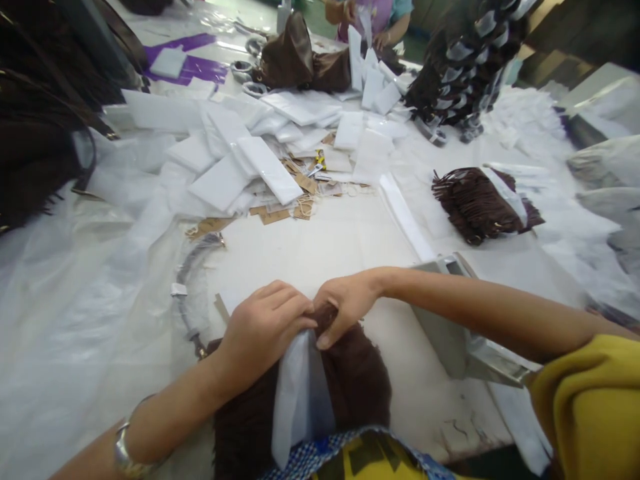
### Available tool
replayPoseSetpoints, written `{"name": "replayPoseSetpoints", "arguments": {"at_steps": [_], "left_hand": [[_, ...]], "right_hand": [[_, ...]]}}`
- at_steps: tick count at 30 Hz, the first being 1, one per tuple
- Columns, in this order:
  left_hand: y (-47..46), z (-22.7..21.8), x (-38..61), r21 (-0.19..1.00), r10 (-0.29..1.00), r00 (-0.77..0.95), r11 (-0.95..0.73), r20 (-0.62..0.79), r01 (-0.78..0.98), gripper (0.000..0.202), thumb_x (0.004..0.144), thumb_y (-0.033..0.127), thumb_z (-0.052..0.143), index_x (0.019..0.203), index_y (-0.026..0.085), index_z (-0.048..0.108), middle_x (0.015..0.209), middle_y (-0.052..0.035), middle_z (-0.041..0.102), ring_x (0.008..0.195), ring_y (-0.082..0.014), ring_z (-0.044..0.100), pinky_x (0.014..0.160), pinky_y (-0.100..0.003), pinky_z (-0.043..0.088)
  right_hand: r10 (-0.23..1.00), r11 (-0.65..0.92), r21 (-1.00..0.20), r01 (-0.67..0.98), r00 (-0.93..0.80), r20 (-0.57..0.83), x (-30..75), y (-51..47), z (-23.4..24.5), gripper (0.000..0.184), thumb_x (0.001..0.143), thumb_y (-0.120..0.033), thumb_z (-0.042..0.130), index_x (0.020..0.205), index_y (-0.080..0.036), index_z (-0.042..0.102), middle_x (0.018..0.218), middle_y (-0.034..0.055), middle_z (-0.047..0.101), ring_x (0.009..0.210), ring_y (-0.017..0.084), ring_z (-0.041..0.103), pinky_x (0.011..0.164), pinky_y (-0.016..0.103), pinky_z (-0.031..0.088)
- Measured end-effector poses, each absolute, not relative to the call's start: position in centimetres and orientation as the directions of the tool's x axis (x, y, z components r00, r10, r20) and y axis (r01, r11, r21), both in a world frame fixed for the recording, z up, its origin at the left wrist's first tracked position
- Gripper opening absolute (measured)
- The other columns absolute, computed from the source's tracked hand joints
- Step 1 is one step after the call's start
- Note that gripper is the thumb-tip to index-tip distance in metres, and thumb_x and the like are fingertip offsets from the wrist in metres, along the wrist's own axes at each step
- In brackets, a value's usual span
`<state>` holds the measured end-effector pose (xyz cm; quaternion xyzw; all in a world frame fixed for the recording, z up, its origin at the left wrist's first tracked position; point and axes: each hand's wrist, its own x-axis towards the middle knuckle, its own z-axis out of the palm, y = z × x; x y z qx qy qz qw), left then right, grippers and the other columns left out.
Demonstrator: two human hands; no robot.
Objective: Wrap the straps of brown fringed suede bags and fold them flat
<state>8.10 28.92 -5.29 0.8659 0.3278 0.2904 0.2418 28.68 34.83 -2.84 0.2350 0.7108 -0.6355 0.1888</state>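
Observation:
A dark brown fringed bag (357, 377) lies in front of me against the table's near edge. A whitish translucent sheet (295, 393) stands up through its middle, between the two brown sides. My left hand (273, 327) is closed at the bag's top edge, fingers curled over it beside the sheet's upper end. Thumb and fingers of my right hand (345, 303) pinch the brown material at the same edge, close against the left fingertips. Left of the bag curves a handle wrapped in clear plastic (185, 273), with a small white tag on it.
White foam pads (270, 167) pile up beyond my hands, over brown card tags (275, 213). A folded fringed bag (485, 203) with a white band lies right. A grey tape dispenser (443, 327) sits under my right forearm. Stacked dark bags (465, 67) and another person (380, 20) are at the back.

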Motion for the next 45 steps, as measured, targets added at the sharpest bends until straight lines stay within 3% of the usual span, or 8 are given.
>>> {"name": "replayPoseSetpoints", "arguments": {"at_steps": [5,10,18,25,31,38,42,45], "left_hand": [[29.1,-5.8,7.4,0.635,0.744,0.663,-0.549,0.077,0.543,0.006,0.089,0.025,0.063,0.086,0.02,0.065,0.084,-0.0016,0.067,0.086,-0.0193,0.061,0.074,-0.03,0.048],[28.8,-6.1,6.5,0.568,0.828,0.528,-0.346,-0.19,0.747,0.014,0.087,0.033,0.063,0.098,0.025,0.067,0.087,-0.0007,0.069,0.082,-0.0202,0.066,0.069,-0.031,0.052],[24.4,-4.9,6.9,0.463,0.759,0.53,-0.651,0.378,0.601,0.034,0.095,0.024,0.052,0.129,0.021,0.057,0.13,-0.009,0.064,0.121,-0.0221,0.059,0.105,-0.04,0.048],[16.1,-6.7,8.0,0.245,0.638,0.713,-0.77,0.292,0.589,0.042,0.095,0.019,0.048,0.136,0.013,0.052,0.146,-0.0131,0.049,0.138,-0.0299,0.042,0.105,-0.048,0.049],[12.8,-6.8,8.2,0.374,0.757,0.548,-0.653,0.356,0.659,0.05,0.095,0.019,0.05,0.144,0.015,0.041,0.148,-0.013,0.047,0.14,-0.0247,0.04,0.11,-0.042,0.045],[10.2,-6.6,8.3,0.402,0.825,0.457,-0.563,0.332,0.722,0.043,0.097,0.026,0.047,0.139,0.015,0.048,0.147,-0.0127,0.048,0.138,-0.0238,0.043,0.111,-0.041,0.045],[8.7,-7.3,8.2,0.298,0.8,0.5,-0.591,0.332,0.749,0.043,0.097,0.026,0.046,0.137,0.011,0.051,0.147,-0.0148,0.048,0.139,-0.0276,0.041,0.11,-0.047,0.044],[8.3,-7.6,8.4,0.268,0.794,0.505,-0.595,0.338,0.757,0.042,0.097,0.024,0.043,0.136,0.011,0.052,0.145,-0.0157,0.049,0.137,-0.0279,0.044,0.108,-0.048,0.046]], "right_hand": [[0.068,0.297,-0.643,0.706,-0.688,-0.723,25.9,35.5,-3.2,0.036,0.078,-0.048,0.073,0.091,-0.014,0.074,0.074,-0.0018,0.067,0.073,0.014,0.059,0.072,0.024,0.042],[0.376,0.507,-0.48,0.715,-0.685,-0.624,25.9,34.5,-2.6,0.058,0.075,-0.063,0.07,0.108,-0.015,0.07,0.086,0.0076,0.072,0.075,0.021,0.063,0.066,0.028,0.042],[0.711,0.372,-0.637,0.675,-0.649,-0.273,31.8,29.9,-3.0,0.027,0.095,-0.035,0.057,0.113,-0.017,0.066,0.102,0.0087,0.073,0.092,0.02,0.067,0.08,0.029,0.046],[0.826,0.419,-0.526,0.74,-0.551,-0.117,31.5,27.3,-5.1,0.033,0.098,-0.04,0.051,0.113,-0.015,0.066,0.106,0.0121,0.072,0.097,0.023,0.066,0.086,0.037,0.05],[0.745,0.661,-0.49,0.568,-0.573,0.341,30.9,21.2,-1.4,0.028,0.098,-0.025,0.049,0.123,-0.019,0.06,0.122,0.0108,0.066,0.116,0.021,0.057,0.105,0.042,0.044],[0.599,0.764,-0.43,0.482,-0.777,0.195,30.7,11.7,-3.7,0.067,0.093,-0.053,0.053,0.146,-0.013,0.041,0.149,0.0175,0.044,0.14,0.025,0.038,0.117,0.049,0.031],[0.639,0.745,-0.406,0.53,-0.742,0.203,30.8,10.0,-5.5,0.056,0.096,-0.046,0.051,0.144,-0.018,0.045,0.147,0.0154,0.048,0.138,0.026,0.042,0.116,0.052,0.031],[0.7,0.698,-0.438,0.567,-0.669,0.249,30.0,10.3,-4.3,0.036,0.097,-0.036,0.051,0.126,-0.018,0.061,0.123,0.0135,0.067,0.116,0.024,0.062,0.11,0.05,0.039]]}}
